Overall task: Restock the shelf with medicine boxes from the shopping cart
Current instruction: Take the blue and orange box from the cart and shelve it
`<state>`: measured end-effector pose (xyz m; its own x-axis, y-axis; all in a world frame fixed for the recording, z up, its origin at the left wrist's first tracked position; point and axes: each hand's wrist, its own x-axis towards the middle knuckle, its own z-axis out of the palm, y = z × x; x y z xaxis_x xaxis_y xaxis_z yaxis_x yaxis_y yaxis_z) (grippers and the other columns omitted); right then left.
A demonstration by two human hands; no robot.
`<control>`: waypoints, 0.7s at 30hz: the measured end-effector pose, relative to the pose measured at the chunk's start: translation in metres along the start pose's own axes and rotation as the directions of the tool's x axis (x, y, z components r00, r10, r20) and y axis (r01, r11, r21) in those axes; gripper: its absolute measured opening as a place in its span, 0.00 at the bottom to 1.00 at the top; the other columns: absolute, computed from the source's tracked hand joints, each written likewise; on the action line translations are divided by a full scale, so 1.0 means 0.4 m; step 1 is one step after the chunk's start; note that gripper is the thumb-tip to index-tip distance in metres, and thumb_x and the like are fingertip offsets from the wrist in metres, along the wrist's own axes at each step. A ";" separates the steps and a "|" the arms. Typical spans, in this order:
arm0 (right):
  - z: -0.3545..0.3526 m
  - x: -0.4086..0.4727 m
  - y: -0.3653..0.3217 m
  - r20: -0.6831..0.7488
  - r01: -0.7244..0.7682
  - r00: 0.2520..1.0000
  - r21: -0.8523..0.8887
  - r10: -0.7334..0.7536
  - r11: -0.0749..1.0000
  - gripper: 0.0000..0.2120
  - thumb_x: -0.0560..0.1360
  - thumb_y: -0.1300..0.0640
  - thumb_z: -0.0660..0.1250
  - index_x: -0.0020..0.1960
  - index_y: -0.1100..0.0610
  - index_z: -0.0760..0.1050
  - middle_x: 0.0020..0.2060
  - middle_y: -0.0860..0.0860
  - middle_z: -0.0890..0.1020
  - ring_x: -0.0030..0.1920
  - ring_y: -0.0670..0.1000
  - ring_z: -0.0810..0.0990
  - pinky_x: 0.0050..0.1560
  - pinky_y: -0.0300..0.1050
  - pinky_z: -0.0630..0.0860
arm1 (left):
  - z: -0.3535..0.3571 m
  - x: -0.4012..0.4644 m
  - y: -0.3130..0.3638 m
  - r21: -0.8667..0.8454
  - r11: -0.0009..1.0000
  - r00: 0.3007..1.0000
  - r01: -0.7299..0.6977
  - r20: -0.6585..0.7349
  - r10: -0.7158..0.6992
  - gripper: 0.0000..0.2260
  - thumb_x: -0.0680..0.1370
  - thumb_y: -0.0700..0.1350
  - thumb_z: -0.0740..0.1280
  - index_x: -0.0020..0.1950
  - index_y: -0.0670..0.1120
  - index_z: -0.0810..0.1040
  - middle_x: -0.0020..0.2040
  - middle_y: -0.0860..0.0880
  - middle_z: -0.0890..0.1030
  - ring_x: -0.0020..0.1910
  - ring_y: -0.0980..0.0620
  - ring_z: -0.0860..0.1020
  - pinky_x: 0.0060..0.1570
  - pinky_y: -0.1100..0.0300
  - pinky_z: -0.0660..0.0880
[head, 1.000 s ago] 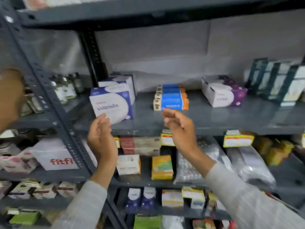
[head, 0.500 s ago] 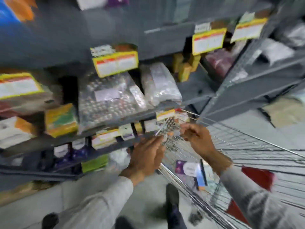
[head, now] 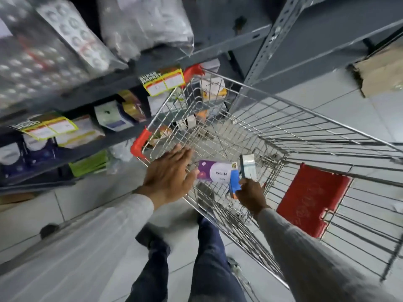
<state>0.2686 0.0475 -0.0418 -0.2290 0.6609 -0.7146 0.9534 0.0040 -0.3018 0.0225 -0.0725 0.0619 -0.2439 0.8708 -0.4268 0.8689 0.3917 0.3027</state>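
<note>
I look down into a wire shopping cart (head: 283, 101) parked against the grey shelf (head: 98, 92). On the cart floor lies a purple and white medicine box (head: 214, 172), with a blue and orange box (head: 234, 182) at its right end. My left hand (head: 169, 173) hovers flat over the cart's near rim, fingers spread, just left of the purple box and holding nothing. My right hand (head: 250, 195) is down inside the cart, fingers closed on the lower end of an upright grey and white box (head: 247, 163).
The cart's red seat flap (head: 309, 199) lies to the right of my right hand. Bags of blister packs (head: 43, 51) and rows of boxes with yellow price tags (head: 163, 82) fill the shelves. A cardboard box (head: 383, 70) sits on the floor at right. My legs (head: 209, 258) stand beside the cart.
My view has swung from the upper shelf down to the cart. Both hands dropped from the shelf; the right one went into the cart and closed on a box.
</note>
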 end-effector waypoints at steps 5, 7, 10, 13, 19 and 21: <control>0.123 0.040 0.056 -0.038 -0.069 0.997 0.022 0.070 0.997 0.12 0.74 0.56 0.68 0.57 0.57 0.78 0.49 0.57 0.86 0.46 0.57 0.85 0.47 0.50 0.82 | 0.015 0.010 -0.009 0.041 0.999 0.999 -0.017 -0.044 0.019 0.31 0.81 0.60 0.52 0.81 0.46 0.62 0.79 0.46 0.67 0.81 0.49 0.61 0.75 0.51 0.66; 0.145 0.045 0.052 -0.063 -0.088 0.994 0.046 0.091 0.995 0.17 0.72 0.56 0.71 0.60 0.57 0.75 0.52 0.57 0.85 0.49 0.58 0.85 0.49 0.49 0.80 | 0.024 0.013 -0.017 0.044 0.999 0.998 -0.018 -0.062 0.021 0.30 0.81 0.60 0.54 0.80 0.46 0.63 0.79 0.46 0.68 0.80 0.49 0.62 0.75 0.52 0.66; 0.160 0.062 0.049 -0.082 -0.092 0.992 0.070 0.098 0.993 0.18 0.75 0.56 0.73 0.62 0.60 0.75 0.53 0.57 0.85 0.50 0.59 0.84 0.46 0.44 0.75 | 0.030 0.013 -0.023 0.045 0.999 0.997 -0.012 -0.073 0.016 0.30 0.81 0.59 0.54 0.80 0.46 0.64 0.78 0.46 0.69 0.80 0.49 0.63 0.74 0.50 0.68; 0.162 0.080 0.052 -0.107 -0.092 0.990 0.011 0.092 0.996 0.13 0.79 0.55 0.69 0.60 0.61 0.77 0.51 0.58 0.86 0.42 0.57 0.83 0.41 0.46 0.77 | 0.028 0.012 -0.020 0.026 1.000 0.998 -0.006 -0.066 0.007 0.30 0.80 0.58 0.54 0.79 0.45 0.65 0.78 0.46 0.70 0.80 0.48 0.63 0.74 0.50 0.68; 0.083 0.034 0.083 -0.167 -0.088 0.983 -0.060 0.077 0.994 0.14 0.77 0.52 0.69 0.57 0.62 0.77 0.50 0.60 0.86 0.46 0.59 0.84 0.39 0.44 0.72 | 0.016 0.002 -0.006 0.000 1.000 0.998 0.021 -0.054 -0.021 0.31 0.79 0.58 0.54 0.80 0.46 0.62 0.79 0.47 0.67 0.81 0.49 0.60 0.77 0.51 0.63; 0.033 -0.009 0.087 -0.195 -0.082 0.978 -0.058 0.070 0.995 0.14 0.76 0.53 0.69 0.56 0.61 0.76 0.48 0.59 0.85 0.42 0.58 0.81 0.37 0.44 0.72 | 0.014 0.002 -0.004 0.004 1.000 0.999 0.023 -0.045 -0.023 0.32 0.79 0.59 0.52 0.81 0.46 0.60 0.81 0.47 0.65 0.81 0.49 0.59 0.78 0.51 0.61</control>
<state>0.2999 0.0354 -0.0578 -0.1192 0.7932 -0.5971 0.9787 -0.0072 -0.2050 0.0234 -0.0740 0.0563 -0.2834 0.8741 -0.3945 0.8646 0.4108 0.2892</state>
